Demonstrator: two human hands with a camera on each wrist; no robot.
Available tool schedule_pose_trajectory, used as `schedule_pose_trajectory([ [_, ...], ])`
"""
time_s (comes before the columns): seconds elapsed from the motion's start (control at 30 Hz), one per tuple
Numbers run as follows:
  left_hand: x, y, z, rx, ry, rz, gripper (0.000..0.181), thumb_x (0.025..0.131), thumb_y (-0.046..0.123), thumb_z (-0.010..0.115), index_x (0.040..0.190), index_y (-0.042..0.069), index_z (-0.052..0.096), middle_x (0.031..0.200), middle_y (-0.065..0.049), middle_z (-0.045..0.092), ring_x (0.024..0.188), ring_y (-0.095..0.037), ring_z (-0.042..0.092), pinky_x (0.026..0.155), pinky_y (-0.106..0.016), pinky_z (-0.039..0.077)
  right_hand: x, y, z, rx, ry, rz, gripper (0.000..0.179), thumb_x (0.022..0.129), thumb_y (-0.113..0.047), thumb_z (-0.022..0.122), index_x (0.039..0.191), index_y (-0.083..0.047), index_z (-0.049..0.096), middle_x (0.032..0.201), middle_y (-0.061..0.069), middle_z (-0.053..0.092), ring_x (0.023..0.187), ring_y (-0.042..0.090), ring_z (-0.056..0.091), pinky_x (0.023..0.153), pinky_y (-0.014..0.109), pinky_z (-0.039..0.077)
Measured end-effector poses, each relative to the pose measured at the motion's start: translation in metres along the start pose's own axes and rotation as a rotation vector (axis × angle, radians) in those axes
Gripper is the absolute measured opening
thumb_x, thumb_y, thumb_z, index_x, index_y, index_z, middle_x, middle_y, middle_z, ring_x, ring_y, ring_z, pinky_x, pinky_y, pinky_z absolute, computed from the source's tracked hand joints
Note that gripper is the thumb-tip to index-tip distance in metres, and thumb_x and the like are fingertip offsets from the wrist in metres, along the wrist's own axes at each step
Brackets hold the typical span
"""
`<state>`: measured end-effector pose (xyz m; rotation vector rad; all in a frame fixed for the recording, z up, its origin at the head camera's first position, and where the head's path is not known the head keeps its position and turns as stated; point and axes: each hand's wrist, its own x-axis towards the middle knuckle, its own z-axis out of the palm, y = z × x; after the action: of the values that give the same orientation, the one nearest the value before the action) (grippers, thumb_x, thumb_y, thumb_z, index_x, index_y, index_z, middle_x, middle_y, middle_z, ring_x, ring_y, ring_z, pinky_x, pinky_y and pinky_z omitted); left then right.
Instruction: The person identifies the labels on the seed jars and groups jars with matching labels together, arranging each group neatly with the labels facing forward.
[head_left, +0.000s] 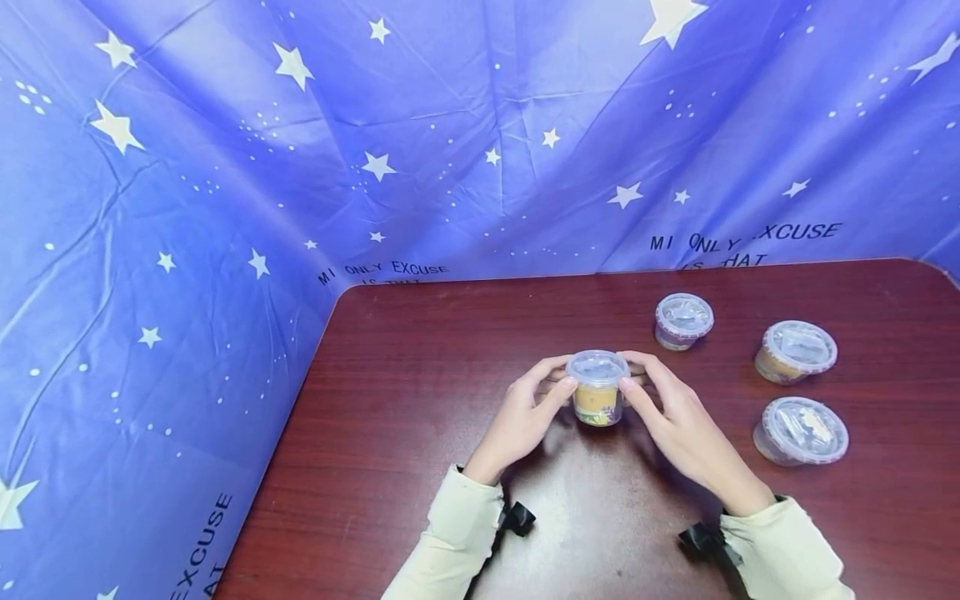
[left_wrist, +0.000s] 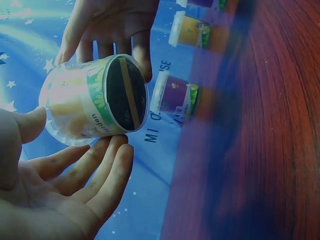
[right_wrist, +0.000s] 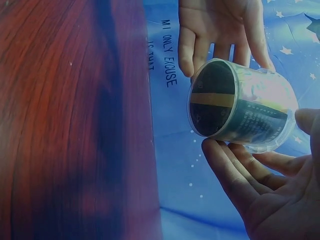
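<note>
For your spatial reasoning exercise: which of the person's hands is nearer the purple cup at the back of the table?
Right. The right hand lies below-left of the purple cup; the left hand is farther left.

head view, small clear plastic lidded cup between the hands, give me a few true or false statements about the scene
1. Both hands, left hand and right hand, hold the small clear plastic lidded cup. True.
2. Its lid is off. False: the clear lid is on.
3. Three other lidded plastic cups sit on the dark red wooden table to the person's right. True.
4. The backdrop is plain white. False: it is blue star-printed cloth.
</note>
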<state>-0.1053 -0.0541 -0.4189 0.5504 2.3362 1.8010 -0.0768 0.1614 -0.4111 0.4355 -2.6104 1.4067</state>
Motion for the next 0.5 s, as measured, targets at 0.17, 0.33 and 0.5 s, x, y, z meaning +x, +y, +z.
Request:
schedule_pose_trajectory([
  [0.17,0.0002,-0.0015,-0.0024,-0.047,0.011,-0.026,0.037,0.103,0.019,0.054,0.138,0.006,0.055,0.113,-0.018,0.066,0.098,-0.029,0.067,0.088,-0.036,0.058,0.0034,-0.0017,0.0033,0.019,-0.012,0.003,0.032,0.106,-0.019,0.048,0.137,-0.013,0.051,0.11,0.005,0.067,0.097,0.007,0.061,0.083,0.012,0.045],
  [0.33,0.0009,-0.0015,-0.0029,-0.073,0.03,-0.034,0.037,0.103,0.018,0.053,0.138,0.006,0.055,0.114,-0.019,0.066,0.094,-0.027,0.068,0.087,-0.044,0.058,0.007,-0.0014,0.0058,0.036,-0.013,0.001,0.033,0.106,-0.018,0.047,0.138,-0.013,0.05,0.111,0.005,0.067,0.098,0.01,0.061,0.084,0.012,0.046],
  [0.5,0.0001,0.002,-0.0024,-0.082,0.048,-0.058,0.038,0.103,0.017,0.053,0.14,0.008,0.054,0.116,-0.018,0.065,0.096,-0.026,0.067,0.088,-0.044,0.057,0.0096,-0.0011,0.0086,0.039,-0.013,0.002,0.032,0.106,-0.019,0.047,0.138,-0.014,0.049,0.111,0.004,0.066,0.1,0.006,0.058,0.084,0.012,0.044],
])
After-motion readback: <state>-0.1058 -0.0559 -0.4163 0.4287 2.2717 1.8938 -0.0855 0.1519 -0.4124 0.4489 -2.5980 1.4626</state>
